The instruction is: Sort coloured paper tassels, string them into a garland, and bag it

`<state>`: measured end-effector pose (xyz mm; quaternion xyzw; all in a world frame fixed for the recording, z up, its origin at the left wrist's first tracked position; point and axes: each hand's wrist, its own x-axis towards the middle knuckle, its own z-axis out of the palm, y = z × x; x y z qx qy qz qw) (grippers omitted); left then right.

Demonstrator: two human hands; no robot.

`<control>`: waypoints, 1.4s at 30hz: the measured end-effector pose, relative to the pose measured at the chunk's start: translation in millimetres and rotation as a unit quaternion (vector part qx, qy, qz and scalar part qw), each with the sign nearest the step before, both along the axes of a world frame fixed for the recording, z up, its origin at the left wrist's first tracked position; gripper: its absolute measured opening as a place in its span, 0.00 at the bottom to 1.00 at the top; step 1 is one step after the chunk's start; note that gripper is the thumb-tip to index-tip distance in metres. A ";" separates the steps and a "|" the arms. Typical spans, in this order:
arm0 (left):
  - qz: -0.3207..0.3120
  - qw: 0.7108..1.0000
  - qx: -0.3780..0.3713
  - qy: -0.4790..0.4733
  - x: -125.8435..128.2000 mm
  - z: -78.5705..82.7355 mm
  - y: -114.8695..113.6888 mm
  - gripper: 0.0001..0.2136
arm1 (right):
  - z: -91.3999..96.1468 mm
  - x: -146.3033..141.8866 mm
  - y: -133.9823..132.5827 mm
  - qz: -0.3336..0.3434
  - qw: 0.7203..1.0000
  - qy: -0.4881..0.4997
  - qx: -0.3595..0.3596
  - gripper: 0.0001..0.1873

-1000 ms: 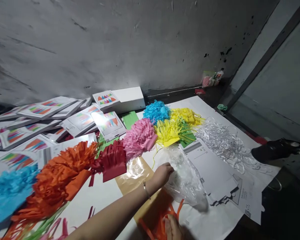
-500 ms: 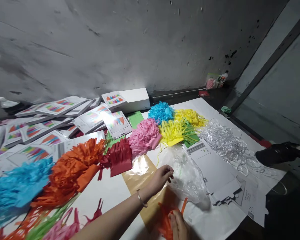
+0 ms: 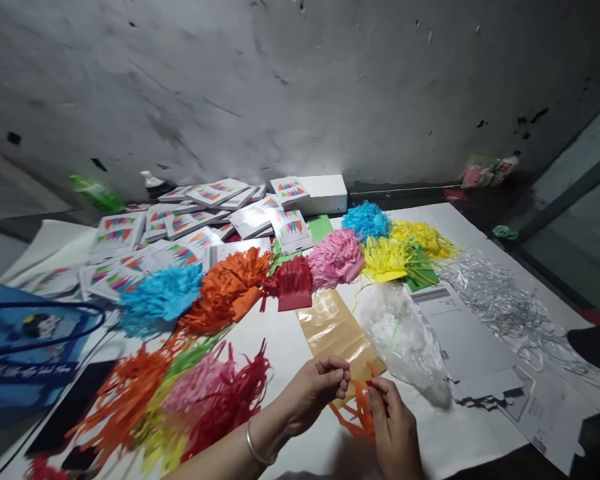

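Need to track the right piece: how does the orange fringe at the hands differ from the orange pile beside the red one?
The orange fringe is a thin bunch of few loose strips; the orange pile is big and bushy. The fringe is pinched in the right hand, left hand closed beside it; the pile lies untouched between the blue pile and the red pile. Both are fringed orange paper.

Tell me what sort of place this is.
Probably a small craft-packing workshop: piles of fringed paper tassels, stacks of printed packets and a clear plastic bag lie on paper sheets by a bare concrete wall.
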<state>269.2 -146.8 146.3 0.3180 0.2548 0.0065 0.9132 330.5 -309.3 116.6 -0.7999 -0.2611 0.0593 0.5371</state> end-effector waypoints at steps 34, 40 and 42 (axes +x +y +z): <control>0.041 0.956 0.288 -0.028 -88.4 21.5 -20.5 0.13 | 47.5 -39.9 10.5 0.281 0.954 -0.093 -0.047 0.11; 0.028 0.941 0.336 -0.032 -87.5 18.7 -20.7 0.10 | 39.3 -39.8 7.3 0.289 0.955 -0.047 -0.051 0.13; 0.030 0.940 0.338 -0.027 -87.2 18.0 -20.0 0.10 | 38.2 -40.4 8.2 0.286 0.956 -0.032 -0.051 0.14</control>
